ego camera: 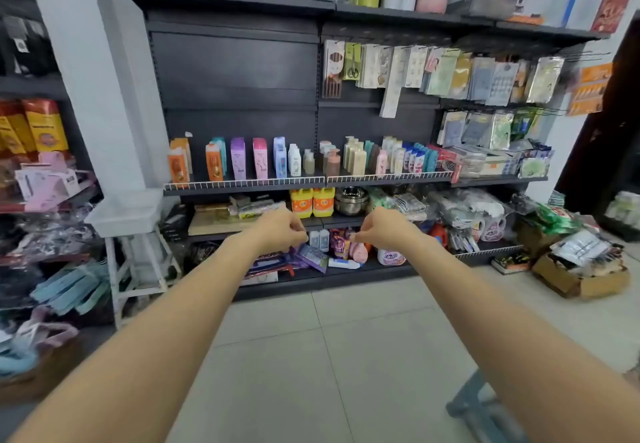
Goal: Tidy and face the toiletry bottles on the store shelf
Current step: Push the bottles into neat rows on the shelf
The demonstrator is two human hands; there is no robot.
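We hold both arms stretched out toward a dark store shelf unit [239, 71] across a pale tiled floor [332, 356]. Our left hand [277, 229] and right hand [382, 226] hang in the air well short of the shelving, fingers loosely curled and holding nothing; the fingertips of each point inward toward the other with a gap between them.

The toiletry bottles [263, 160] stand far from us on the middle shelf, behind a low white wire rail [242, 184] along its front edge. On the left of that row stand 2 orange bottles [214, 167], then a purple bottle [238, 158], a pink bottle [259, 157] and a blue-and-white bottle [280, 156], with smaller white and beige ones further right, packed closer together. They stand upright, spaced unevenly.

Below them, 2 yellow jugs [311, 202] sit beside a stack of steel bowls [351, 200]. The lowest shelf, behind our hands, holds a jumble of packets [310, 257] and a pink bottle lying down [358, 252].

Hanging packets [446, 75] fill the pegboard on the upper right. A white stool [138, 262] carrying a white tray [124, 212] stands near the left end of the unit, and an open cardboard box [581, 276] sits on the floor at the right. A grey stool [485, 411] lies near us at lower right.
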